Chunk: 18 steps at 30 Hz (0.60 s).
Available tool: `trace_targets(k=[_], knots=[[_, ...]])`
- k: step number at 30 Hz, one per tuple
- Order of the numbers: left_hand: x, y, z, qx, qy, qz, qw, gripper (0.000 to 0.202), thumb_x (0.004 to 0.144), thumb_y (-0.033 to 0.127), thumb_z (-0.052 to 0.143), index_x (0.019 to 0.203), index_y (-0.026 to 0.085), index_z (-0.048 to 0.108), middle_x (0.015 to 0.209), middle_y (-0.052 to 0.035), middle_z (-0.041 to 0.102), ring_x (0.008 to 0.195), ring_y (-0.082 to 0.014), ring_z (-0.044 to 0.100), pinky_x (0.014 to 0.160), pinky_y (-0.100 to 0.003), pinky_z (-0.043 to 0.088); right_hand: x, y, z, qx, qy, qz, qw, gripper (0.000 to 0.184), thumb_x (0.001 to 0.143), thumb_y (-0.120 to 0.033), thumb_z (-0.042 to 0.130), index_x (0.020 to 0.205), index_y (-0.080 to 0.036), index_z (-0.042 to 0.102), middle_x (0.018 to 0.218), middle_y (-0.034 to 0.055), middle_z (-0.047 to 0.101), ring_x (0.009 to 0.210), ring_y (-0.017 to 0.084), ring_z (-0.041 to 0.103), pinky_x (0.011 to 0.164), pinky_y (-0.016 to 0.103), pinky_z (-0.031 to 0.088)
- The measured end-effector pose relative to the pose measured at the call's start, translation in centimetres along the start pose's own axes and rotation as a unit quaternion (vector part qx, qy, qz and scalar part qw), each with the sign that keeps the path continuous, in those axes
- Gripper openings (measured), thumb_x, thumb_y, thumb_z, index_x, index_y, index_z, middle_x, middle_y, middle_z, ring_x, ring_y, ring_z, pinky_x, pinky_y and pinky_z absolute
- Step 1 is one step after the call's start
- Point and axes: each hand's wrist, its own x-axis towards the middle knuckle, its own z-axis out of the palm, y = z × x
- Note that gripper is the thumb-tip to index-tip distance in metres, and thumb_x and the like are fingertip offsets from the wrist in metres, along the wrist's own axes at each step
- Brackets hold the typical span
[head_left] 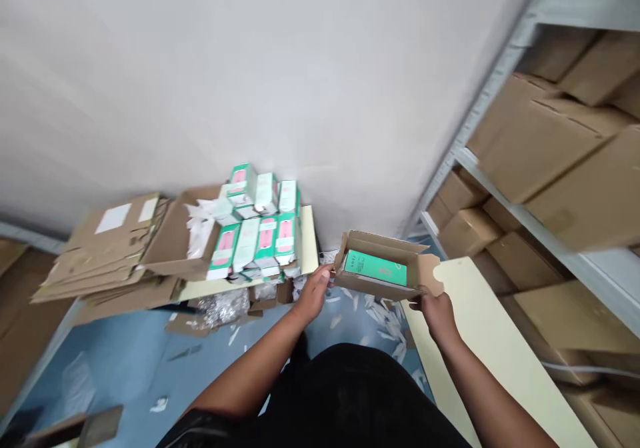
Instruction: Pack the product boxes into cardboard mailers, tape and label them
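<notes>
Between my two hands I hold an open cardboard box (pixel 373 289) above the floor, its top flaps standing up. Inside it lies a green carton (pixel 376 268) with printed text. My left hand (pixel 314 295) grips the box's left end, thumb on top. At the right end, my right hand (pixel 438 311) grips the box just below a raised flap with a round notch. Left of my left hand, several green, white and pink cartons (pixel 267 240) are stacked on a pale table (pixel 309 241) against the wall.
Beside the cartons stands an open cardboard box (pixel 173 248) with white paper in it, then a pile of flattened cardboard (pixel 95 248). A pale yellow table (pixel 480 315) is at my right. Shelves (pixel 500 185) full of brown boxes rise behind it. Paper scraps (pixel 387 321) litter the blue floor.
</notes>
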Motion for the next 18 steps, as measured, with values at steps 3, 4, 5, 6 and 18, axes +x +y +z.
trace_targets(k=[3, 4, 5, 6, 18], knots=[[-0.6, 1.2, -7.4, 0.028, 0.055, 0.036, 0.997, 0.059, 0.102, 0.062, 0.037, 0.117, 0.016, 0.07, 0.116, -0.0129, 0.072, 0.101, -0.0242, 0.068, 0.089, -0.038, 0.056, -0.5, -2.4, 6.0, 0.007, -0.041, -0.007, 0.999, 0.032, 0.073, -0.037, 0.065, 0.09, -0.013, 0.076, 0.068, 0.0091, 0.077, 0.072, 0.03, 0.077, 0.055, 0.03, 0.061], [-0.7, 1.5, -10.3, 0.052, 0.077, 0.047, 0.995, 0.055, 0.102, 0.06, 0.041, 0.114, 0.016, 0.072, 0.113, -0.0117, 0.073, 0.1, -0.0236, 0.069, 0.091, -0.037, 0.055, -0.8, -3.2, 8.2, 0.011, -0.052, -0.008, 0.999, 0.032, 0.072, -0.037, 0.065, 0.09, -0.013, 0.076, 0.067, 0.0091, 0.076, 0.072, 0.03, 0.077, 0.055, 0.031, 0.061], [-0.8, 1.8, -13.4, 0.083, 0.106, 0.056, 0.989, 0.049, 0.101, 0.057, 0.045, 0.111, 0.017, 0.072, 0.111, -0.0103, 0.074, 0.101, -0.0233, 0.069, 0.093, -0.037, 0.055, -1.2, -4.0, 10.6, 0.016, -0.06, -0.01, 0.998, 0.033, 0.072, -0.037, 0.066, 0.091, -0.013, 0.076, 0.067, 0.0091, 0.076, 0.072, 0.031, 0.078, 0.056, 0.031, 0.062], [-0.8, 2.1, -16.7, 0.121, 0.14, 0.062, 0.981, 0.044, 0.1, 0.054, 0.05, 0.108, 0.018, 0.073, 0.109, -0.0087, 0.075, 0.102, -0.023, 0.069, 0.094, -0.036, 0.054, -1.7, -4.8, 13.0, 0.022, -0.067, -0.012, 0.997, 0.033, 0.071, -0.037, 0.066, 0.093, -0.013, 0.076, 0.067, 0.009, 0.076, 0.073, 0.031, 0.078, 0.056, 0.032, 0.062], [6.2, -6.3, -50.0, 0.494, 0.03, -0.25, 0.832, 0.074, 0.082, 0.044, 0.073, 0.146, 0.013, 0.053, 0.146, -0.0218, 0.059, 0.129, -0.0356, 0.061, 0.101, -0.038, 0.05, -10.7, -10.1, 36.4, -0.009, -0.148, -0.027, 0.989, 0.04, 0.065, -0.035, 0.065, 0.1, -0.015, 0.07, 0.087, 0.0103, 0.079, 0.08, 0.03, 0.077, 0.058, 0.032, 0.062]])
